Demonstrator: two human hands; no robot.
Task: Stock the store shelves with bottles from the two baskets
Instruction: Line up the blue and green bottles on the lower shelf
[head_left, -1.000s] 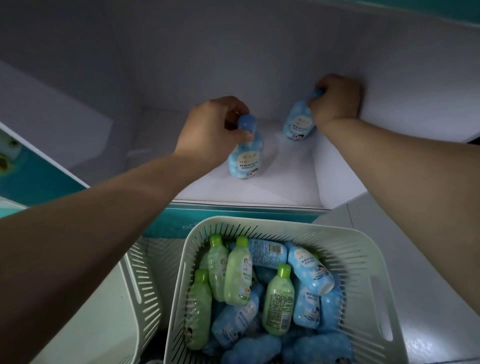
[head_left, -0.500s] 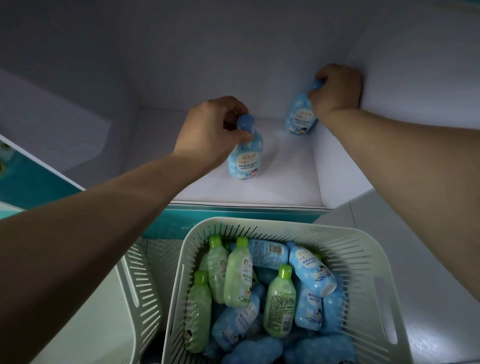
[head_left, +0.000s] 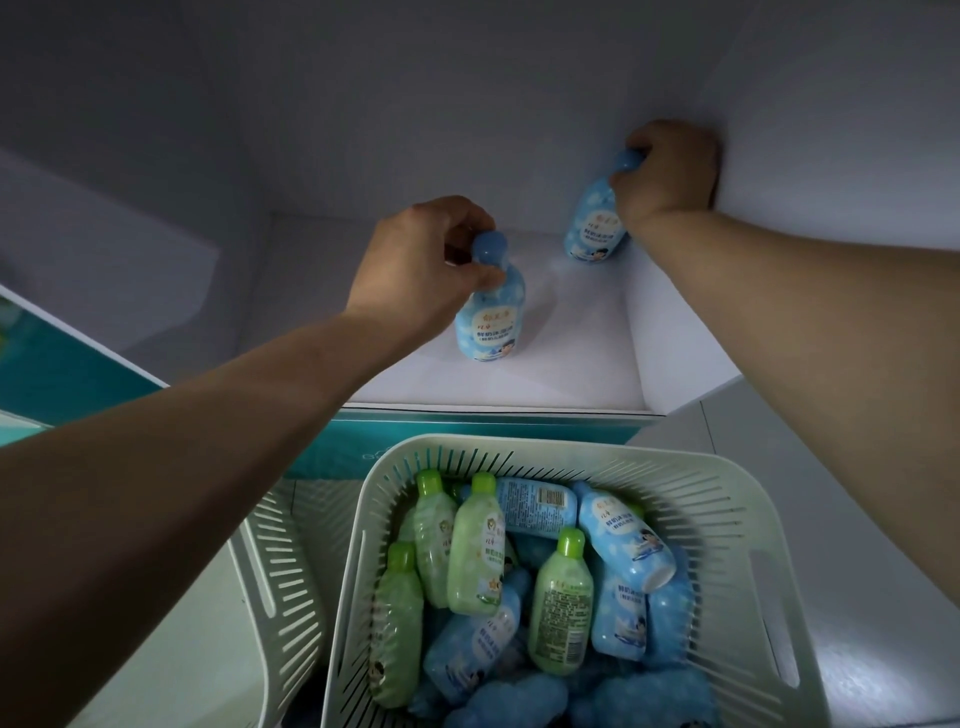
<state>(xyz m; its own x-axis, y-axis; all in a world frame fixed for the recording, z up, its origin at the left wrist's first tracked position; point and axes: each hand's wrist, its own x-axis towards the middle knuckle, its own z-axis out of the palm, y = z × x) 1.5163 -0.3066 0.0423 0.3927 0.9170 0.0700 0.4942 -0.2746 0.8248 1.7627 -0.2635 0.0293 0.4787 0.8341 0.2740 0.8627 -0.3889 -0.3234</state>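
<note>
1. Placing step: the fingers (head_left: 467, 214) of the left hand (head_left: 415, 260) pinched the cap of the near blue bottle (head_left: 491, 322), which stood on the shelf (head_left: 571, 358) beneath them.
2. The right hand (head_left: 667, 169) curled its fingers round the cap of the far blue bottle (head_left: 592, 231).
3. Next, probably: release both and reach down to the basket (head_left: 727, 493).

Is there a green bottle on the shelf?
No, the left bottle and right bottle on the shelf are blue; the green bottles lie in the basket.
</note>
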